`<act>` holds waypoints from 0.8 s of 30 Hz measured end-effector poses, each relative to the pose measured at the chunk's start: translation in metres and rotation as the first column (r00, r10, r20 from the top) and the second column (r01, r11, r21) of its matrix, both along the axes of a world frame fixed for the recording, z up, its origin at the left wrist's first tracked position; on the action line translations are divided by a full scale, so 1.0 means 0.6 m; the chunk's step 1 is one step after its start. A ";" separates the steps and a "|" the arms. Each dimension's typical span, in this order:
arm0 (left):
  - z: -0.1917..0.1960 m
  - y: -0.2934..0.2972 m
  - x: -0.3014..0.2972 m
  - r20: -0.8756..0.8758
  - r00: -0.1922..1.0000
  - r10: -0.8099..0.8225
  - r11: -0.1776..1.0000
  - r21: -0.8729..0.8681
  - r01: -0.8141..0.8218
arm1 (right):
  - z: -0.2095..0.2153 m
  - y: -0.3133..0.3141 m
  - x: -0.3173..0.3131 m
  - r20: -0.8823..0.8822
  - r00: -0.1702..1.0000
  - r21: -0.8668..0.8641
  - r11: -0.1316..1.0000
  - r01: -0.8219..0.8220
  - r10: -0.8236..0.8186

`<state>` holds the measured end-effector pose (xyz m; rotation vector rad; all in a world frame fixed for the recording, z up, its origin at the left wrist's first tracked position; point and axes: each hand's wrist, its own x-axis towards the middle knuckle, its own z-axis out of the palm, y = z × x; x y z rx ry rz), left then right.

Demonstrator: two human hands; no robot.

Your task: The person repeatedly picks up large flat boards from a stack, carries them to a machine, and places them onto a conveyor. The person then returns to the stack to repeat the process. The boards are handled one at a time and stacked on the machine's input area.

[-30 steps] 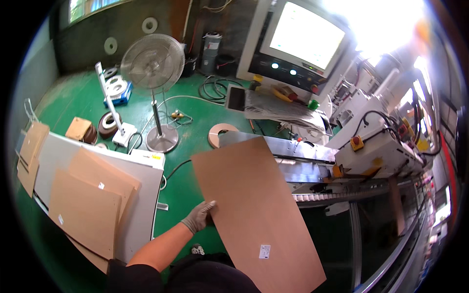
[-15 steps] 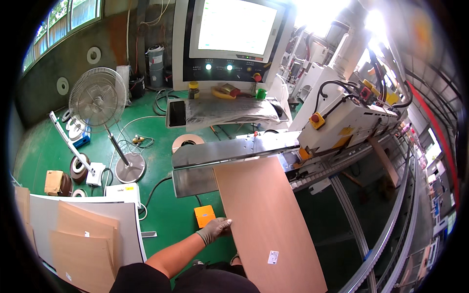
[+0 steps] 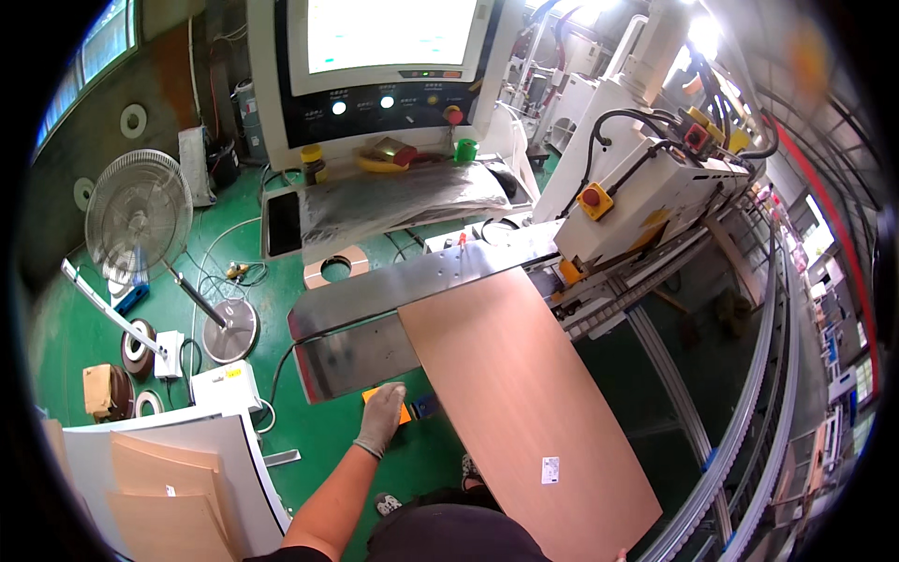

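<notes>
Head view: the brown panel [image 3: 524, 393] reaches from the person's body to the steel bed [image 3: 361, 356], its far end over the bed's lower plate and its far edge lined up along the raised rail. Whether it presses against that rail I cannot tell. Set this way, the bed probably bears the far end's weight and the rail offers a straight edge to square against.

The right hand [image 3: 622, 555] is well back from the bed, at the panel's near right corner. Only a bit of a finger shows, so I cannot tell its grip; it presumably steadies the end that the bed does not reach.

The gloved left hand [image 3: 380, 418] is just on the near side of the bed, apart from the panel's left edge. Its fingers look drawn together rather than spread, but whether they pinch anything is hidden. Behind it in view is an orange box [image 3: 405, 414], apparently on the floor.

Left and nearer than the bed, more brown sheets [image 3: 169, 525] lie overlapping on a grey board [image 3: 245, 468], likely kept within easy reach.
</notes>
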<state>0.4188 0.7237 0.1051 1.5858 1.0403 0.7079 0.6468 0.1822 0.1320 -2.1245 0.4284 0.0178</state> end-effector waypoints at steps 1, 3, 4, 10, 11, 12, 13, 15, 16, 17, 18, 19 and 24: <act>0.003 0.014 0.019 -0.042 0.997 -0.060 0.997 0.049 0.062 | 0.000 0.002 0.019 0.000 1.000 0.002 1.000 0.008 -0.008; 0.009 0.039 0.069 -0.167 0.956 -0.240 0.964 0.072 0.255 | -0.001 0.006 0.057 -0.003 1.000 0.006 1.000 0.030 -0.030; 0.009 0.044 0.102 -0.208 0.935 -0.287 0.951 0.055 0.304 | -0.002 0.006 0.078 -0.003 0.999 0.005 0.999 0.043 -0.043; 0.020 0.052 0.260 -0.143 0.920 -0.365 0.931 -0.044 0.362 | -0.009 -0.021 0.208 0.009 0.993 -0.017 0.993 0.117 -0.117; 0.029 0.053 0.279 -0.024 0.937 -0.349 0.916 -0.217 0.336 | -0.012 -0.026 0.231 0.016 0.991 -0.022 0.990 0.137 -0.136; 0.037 0.043 0.302 0.150 0.964 -0.221 0.836 -0.480 0.266 | -0.014 -0.032 0.258 0.011 0.991 -0.023 0.990 0.136 -0.136; 0.047 0.037 0.322 0.313 0.949 -0.045 0.688 -0.679 0.257 | -0.017 -0.039 0.282 0.011 0.989 -0.024 0.988 0.149 -0.149; 0.065 0.033 0.358 0.345 0.935 -0.082 0.618 -0.718 0.319 | -0.020 -0.055 0.326 0.011 0.986 -0.037 0.985 0.168 -0.167; 0.069 0.029 0.380 0.362 0.930 -0.055 0.603 -0.731 0.320 | -0.022 -0.065 0.349 0.007 0.985 -0.047 0.984 0.171 -0.171; 0.069 0.023 0.400 0.419 0.908 -0.012 0.576 -0.739 0.349 | -0.023 -0.075 0.370 0.009 0.985 -0.057 0.983 0.173 -0.173; 0.065 0.020 0.420 0.362 0.932 -0.034 0.587 -0.747 0.312 | -0.025 -0.083 0.394 0.010 0.984 -0.066 0.982 0.176 -0.175; 0.058 0.020 0.441 0.345 0.938 -0.042 0.591 -0.748 0.302 | -0.026 -0.092 0.415 0.011 0.984 -0.078 0.981 0.180 -0.179; -0.006 0.033 0.534 0.312 0.928 -0.204 0.738 -0.573 0.355 | -0.032 -0.128 0.507 0.008 0.984 -0.154 0.972 0.179 -0.180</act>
